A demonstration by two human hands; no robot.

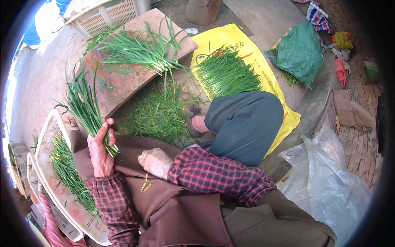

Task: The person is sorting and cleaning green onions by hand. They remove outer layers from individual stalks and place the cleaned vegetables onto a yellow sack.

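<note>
My left hand (101, 150) is closed around a bunch of garlic chives (84, 101), held upright with the cut ends below the fist and the leaf tips fanning upward. Over my brown apron (181, 214), my right hand (156, 162), in a pale glove, is curled with its fingers turned under; anything inside is hidden. A yellowed leaf scrap (146, 183) lies on the apron just below it. Ahead, a loose pile of chives (135, 51) rests on a low wooden board (117, 82). Trimmed leaf waste (156, 115) covers the ground between board and apron.
At left stands a white plastic basket (39, 152) with more chives (72, 173). Neatly laid chives (226, 74) sit on a yellow sack (269, 80) beyond my knee. A green bag (300, 53), clear plastic sheeting (329, 181) and a cardboard box (352, 109) lie to the right.
</note>
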